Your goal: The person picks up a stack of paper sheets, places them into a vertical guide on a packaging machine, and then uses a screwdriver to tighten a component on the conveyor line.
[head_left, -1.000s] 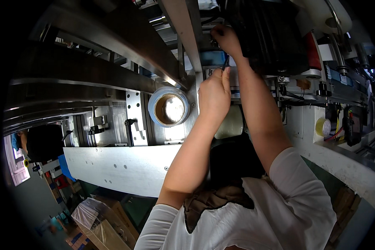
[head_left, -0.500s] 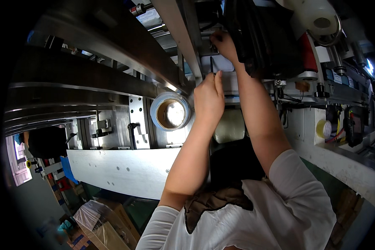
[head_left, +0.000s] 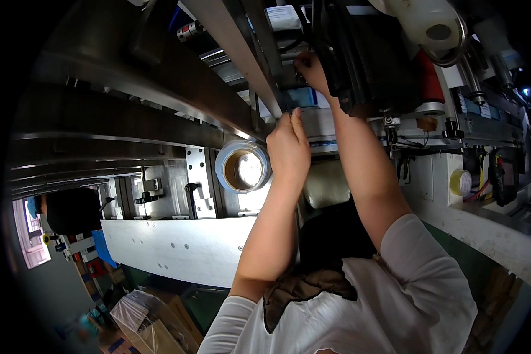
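Observation:
My left hand (head_left: 290,146) is closed beside the roll of tape, its thumb pointing away from me. What its fingers grip, if anything, is hidden behind the hand. Farther in, my right hand (head_left: 314,71) reaches past the black machine block with its fingers bent together in shadow. Whatever sits in those fingers is too dark to name. Between the two hands lies a flat blue piece (head_left: 302,97) on the machine. The wide tape roll (head_left: 222,167), pale bluish with a brown core, rests on the metal bed left of my left hand.
Slanting metal rails (head_left: 183,97) cross the left side. A bulky black machine block (head_left: 374,65) hangs over my right forearm. A white panel (head_left: 177,245) runs along the near left edge. At the right are a yellow tape roll (head_left: 459,182) and a dark handheld device (head_left: 504,180).
A thin dark rod that stood up from my left hand no longer shows. The patch between my hands was whitish and now looks blue. The view has shifted slightly; my right hand stays deep inside.

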### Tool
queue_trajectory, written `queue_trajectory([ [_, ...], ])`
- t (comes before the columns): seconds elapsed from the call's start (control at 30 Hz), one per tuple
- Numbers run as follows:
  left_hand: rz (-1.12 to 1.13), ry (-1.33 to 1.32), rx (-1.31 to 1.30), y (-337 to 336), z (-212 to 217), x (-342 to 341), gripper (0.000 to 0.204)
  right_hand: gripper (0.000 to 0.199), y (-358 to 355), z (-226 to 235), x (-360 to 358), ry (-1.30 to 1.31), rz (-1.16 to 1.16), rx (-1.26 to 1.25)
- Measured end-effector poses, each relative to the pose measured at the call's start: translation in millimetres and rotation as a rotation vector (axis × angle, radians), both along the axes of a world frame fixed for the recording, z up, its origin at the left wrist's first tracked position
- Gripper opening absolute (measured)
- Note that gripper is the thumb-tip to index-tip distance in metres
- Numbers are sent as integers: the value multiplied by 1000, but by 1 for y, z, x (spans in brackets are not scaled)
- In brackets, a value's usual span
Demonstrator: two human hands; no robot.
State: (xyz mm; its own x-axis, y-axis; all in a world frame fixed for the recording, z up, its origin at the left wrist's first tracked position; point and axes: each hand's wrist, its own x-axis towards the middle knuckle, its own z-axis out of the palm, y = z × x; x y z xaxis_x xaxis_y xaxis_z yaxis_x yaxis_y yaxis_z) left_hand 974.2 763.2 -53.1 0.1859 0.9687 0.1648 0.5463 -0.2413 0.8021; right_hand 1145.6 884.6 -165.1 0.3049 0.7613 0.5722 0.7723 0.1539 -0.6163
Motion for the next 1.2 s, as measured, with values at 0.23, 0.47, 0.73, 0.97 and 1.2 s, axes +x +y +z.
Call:
queue_trajectory([
  [0.23, 29, -5, -78, 7, -6, 4, 37, 20, 0, -6, 1, 30, 19, 31],
  [0.47, -15, 0, 54, 15, -15, 11, 34, 19, -8, 17, -10, 84, 26, -134],
  [0.73, -131, 60, -86, -15, 9, -8, 34, 20, -9, 11, -2, 67, 9, -5],
  [0.97, -145, 76, 92, -5, -8, -5, 40, 21, -12, 11, -5, 6, -20, 18],
  [1.2, -82, 106, 40, 6, -22, 3, 39, 24, -15, 11, -6, 45, 6, -36],
])
